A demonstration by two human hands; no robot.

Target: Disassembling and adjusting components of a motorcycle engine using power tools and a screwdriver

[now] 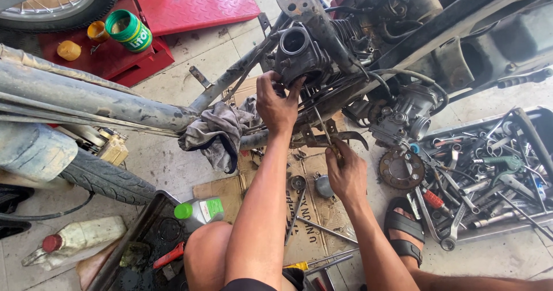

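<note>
Here the work is at the underside of a stripped motorcycle engine [311,55] — by the look of it, a fitting or fastening step low on the crankcase. The left hand [278,104] is pressed up against the engine casing, its grip wrapped narrow over the casing's lower edge, steadying it. The right hand [345,173] sits below and to the right of the left, its grip closed on a thin metal tool [322,127] that runs up toward the frame; what the tip meets is hidden. The next move probably calls for a firm hold from the left hand while the right works the tool carefully, since hoses and cables crowd close around it.

Just left of the left hand a grey rag [219,132] hangs over the frame tube. Under both hands lies flattened brown cardboard [311,210] with printed lettering. Far up and left of the left hand a green round can [129,31] with a pale label rests on a red ramp [190,6]. Below the left forearm stands a clear bottle [200,210] with green cap and green label — further left, a pale jug [75,239] with a red cap. Right of the right hand, a tray of wrenches [489,176].
</note>
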